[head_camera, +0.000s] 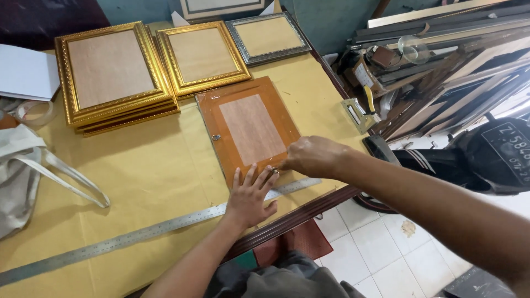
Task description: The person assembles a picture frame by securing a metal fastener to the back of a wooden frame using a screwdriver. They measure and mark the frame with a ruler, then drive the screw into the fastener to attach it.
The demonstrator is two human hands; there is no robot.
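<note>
At your far right, a dark rectangular number plate (510, 150) with pale characters sits on a black vehicle. Further back on the right, a small box (361, 74) carries a white label.

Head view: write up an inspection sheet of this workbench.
Surface: table covered in yellow paper.
Job's things: brown frame lying back up; steel ruler along the near edge.
Clutter: gold frames stacked, one more gold frame, silver frame, white bag, tape roll.
Grippers: left hand flat on the ruler and frame; right hand pinching at the frame's near edge.
Cables: nothing seen.
Surroundings: moulding strips piled at right, tiled floor.
</note>
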